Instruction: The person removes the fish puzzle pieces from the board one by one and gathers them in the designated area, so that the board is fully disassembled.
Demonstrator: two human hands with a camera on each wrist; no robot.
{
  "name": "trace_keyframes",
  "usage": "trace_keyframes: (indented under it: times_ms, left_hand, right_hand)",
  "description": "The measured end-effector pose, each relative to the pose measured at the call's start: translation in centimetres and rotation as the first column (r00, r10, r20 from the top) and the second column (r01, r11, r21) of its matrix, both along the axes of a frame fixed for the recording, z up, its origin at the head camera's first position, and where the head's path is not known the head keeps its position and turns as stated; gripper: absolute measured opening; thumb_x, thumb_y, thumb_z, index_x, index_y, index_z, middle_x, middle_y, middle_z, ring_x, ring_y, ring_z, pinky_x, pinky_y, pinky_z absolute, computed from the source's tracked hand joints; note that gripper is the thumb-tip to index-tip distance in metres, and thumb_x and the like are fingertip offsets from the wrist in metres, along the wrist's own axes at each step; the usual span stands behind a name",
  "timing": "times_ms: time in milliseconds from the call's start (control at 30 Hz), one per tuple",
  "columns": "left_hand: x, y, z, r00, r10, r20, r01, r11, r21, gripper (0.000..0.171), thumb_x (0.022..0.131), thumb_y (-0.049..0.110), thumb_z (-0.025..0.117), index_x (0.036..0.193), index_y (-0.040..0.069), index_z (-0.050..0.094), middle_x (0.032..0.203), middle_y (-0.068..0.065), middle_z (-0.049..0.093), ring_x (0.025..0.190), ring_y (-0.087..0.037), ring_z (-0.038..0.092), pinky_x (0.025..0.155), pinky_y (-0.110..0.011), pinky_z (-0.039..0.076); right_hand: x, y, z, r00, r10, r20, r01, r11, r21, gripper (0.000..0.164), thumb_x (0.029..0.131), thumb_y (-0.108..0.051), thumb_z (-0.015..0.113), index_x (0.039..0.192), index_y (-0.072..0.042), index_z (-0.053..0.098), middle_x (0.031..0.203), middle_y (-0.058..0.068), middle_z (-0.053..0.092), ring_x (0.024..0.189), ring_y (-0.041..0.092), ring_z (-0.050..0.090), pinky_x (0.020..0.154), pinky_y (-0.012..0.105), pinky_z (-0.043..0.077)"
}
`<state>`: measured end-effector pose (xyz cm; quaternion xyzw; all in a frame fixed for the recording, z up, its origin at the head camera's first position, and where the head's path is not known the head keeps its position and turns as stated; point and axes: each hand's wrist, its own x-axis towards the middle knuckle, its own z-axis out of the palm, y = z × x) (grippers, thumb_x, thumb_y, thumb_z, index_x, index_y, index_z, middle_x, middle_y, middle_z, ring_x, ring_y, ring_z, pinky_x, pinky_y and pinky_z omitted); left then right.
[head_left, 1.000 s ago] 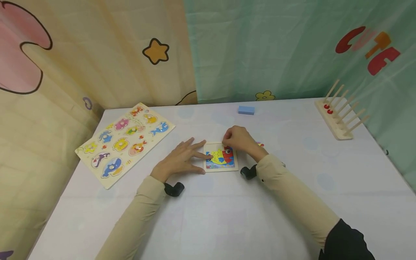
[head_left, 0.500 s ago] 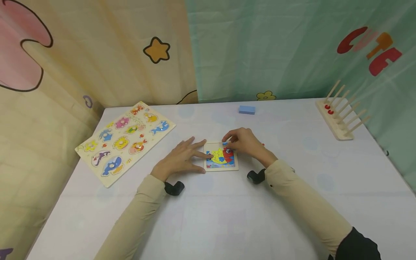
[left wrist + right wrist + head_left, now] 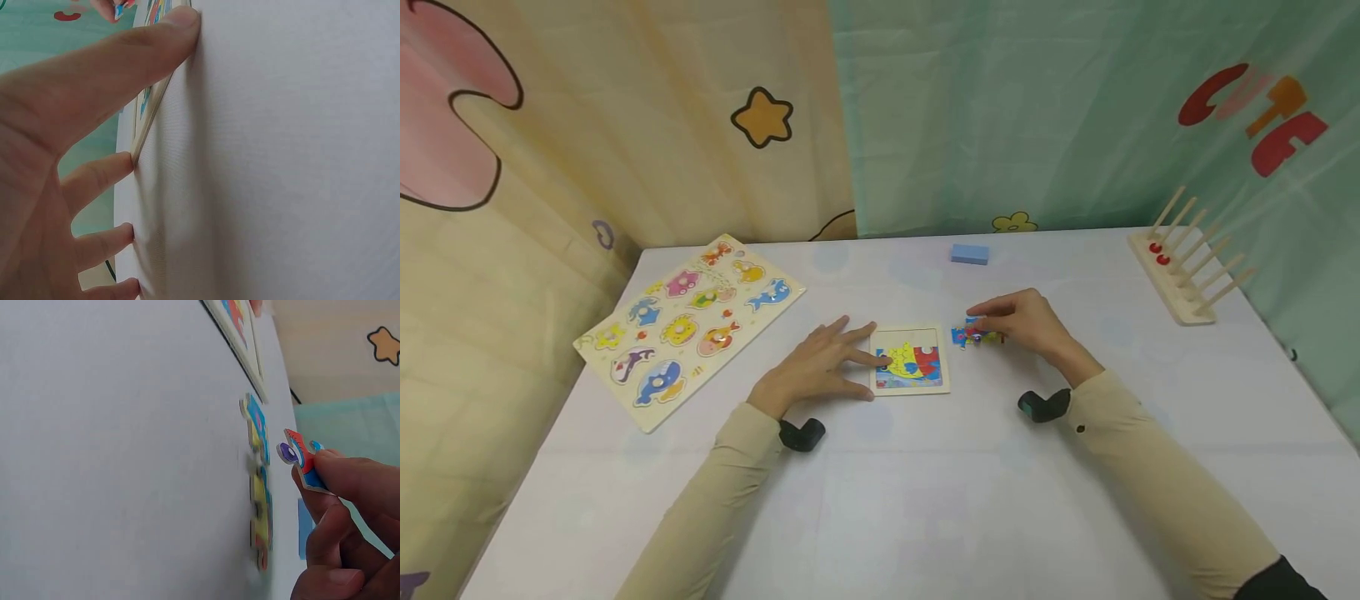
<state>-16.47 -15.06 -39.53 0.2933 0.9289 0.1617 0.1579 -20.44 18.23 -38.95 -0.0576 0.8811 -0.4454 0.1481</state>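
A small wooden jigsaw tray (image 3: 906, 337) holds a partly filled yellow, red and blue picture, with its upper strip and upper right showing bare wood. My left hand (image 3: 820, 367) lies spread beside it, one finger reaching over the tray's left rim and the thumb by its lower left corner. To the right of the tray, my right hand (image 3: 1030, 325) pinches a red and blue jigsaw piece (image 3: 307, 465) with a purple eye-like spot between thumb and finger. Below it lie several loose jigsaw pieces (image 3: 261, 512) on the table, partly covered by that hand in the head view.
A large knob puzzle board (image 3: 650, 421) with animal shapes lies at the left. One blue block (image 3: 970, 254) sits near the table's back edge. At the back right stands a wooden peg rack (image 3: 1191, 312) with red beads. Printed curtains (image 3: 925, 125) hang behind the table.
My right hand has lifted a piece out of the tray's upper right and carried it right, over the loose pieces, which now show. My left hand has stayed put.
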Motion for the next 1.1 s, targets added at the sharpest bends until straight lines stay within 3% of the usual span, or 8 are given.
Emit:
trace_keyframes:
  times_ms: [400,867,1100]
  left_hand:
    - [-0.1,0.0,0.1,1.000,-0.003,0.002,0.003,1.000,0.003,0.058,0.079,0.050,0.078,0.133,0.036,0.062,0.161,-0.002,0.027,0.148,-0.041,0.009,0.116,-0.061,0.009]
    - [0.0,0.0,-0.2,1.000,0.001,0.004,-0.001,1.000,0.023,0.057,0.079,0.049,0.079,0.132,0.037,0.062,0.160,-0.002,0.027,0.148,-0.042,0.009,0.116,-0.062,0.009]
    - [0.0,0.1,-0.1,1.000,0.003,0.008,-0.003,1.000,0.016,0.057,0.079,0.050,0.078,0.133,0.036,0.062,0.160,-0.002,0.027,0.148,-0.041,0.009,0.116,-0.062,0.008]
  right_hand:
    - [0.9,4.7,-0.1,0.994,-0.107,0.027,0.104,0.990,0.099,0.031,0.094,-0.021,0.067,0.121,-0.007,0.071,0.126,0.015,0.063,0.086,0.025,0.049,0.066,0.026,0.043]
    - [0.7,4.3,-0.8,0.992,-0.119,-0.051,0.126,0.974,0.185,0.025,0.091,-0.015,0.068,0.112,-0.002,0.072,0.118,0.019,0.066,0.099,0.029,0.055,0.076,0.031,0.046]
    - [0.6,4.3,-0.9,0.992,-0.114,-0.047,0.121,0.974,0.191,0.025,0.091,-0.014,0.068,0.112,-0.001,0.072,0.117,0.019,0.064,0.101,0.031,0.055,0.076,0.032,0.046]
